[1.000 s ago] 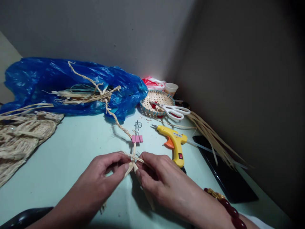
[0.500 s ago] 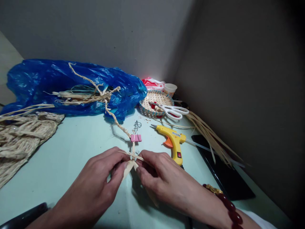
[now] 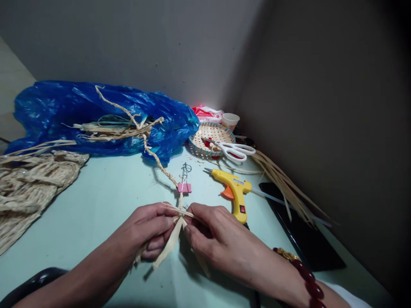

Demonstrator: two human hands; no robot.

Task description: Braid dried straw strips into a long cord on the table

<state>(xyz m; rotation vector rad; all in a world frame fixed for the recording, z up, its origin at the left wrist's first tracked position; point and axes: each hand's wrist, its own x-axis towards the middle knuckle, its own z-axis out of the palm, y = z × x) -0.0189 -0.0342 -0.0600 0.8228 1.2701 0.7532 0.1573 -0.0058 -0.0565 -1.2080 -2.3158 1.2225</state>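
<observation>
The fingers of the left hand and right hand pinch flat, pale straw strips near a pink metal binder clip.

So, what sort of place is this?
Probably a handcraft corner, though whether at home or in a workshop I can't tell. A yellow glue gun lies on the table, white-handled scissors rest across a basket, and the left hand and right hand hold pale strips.

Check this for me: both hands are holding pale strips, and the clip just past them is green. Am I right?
Nearly: the clip is pink, not green, as the head view shows. The left hand and right hand do hold pale strips.
</observation>
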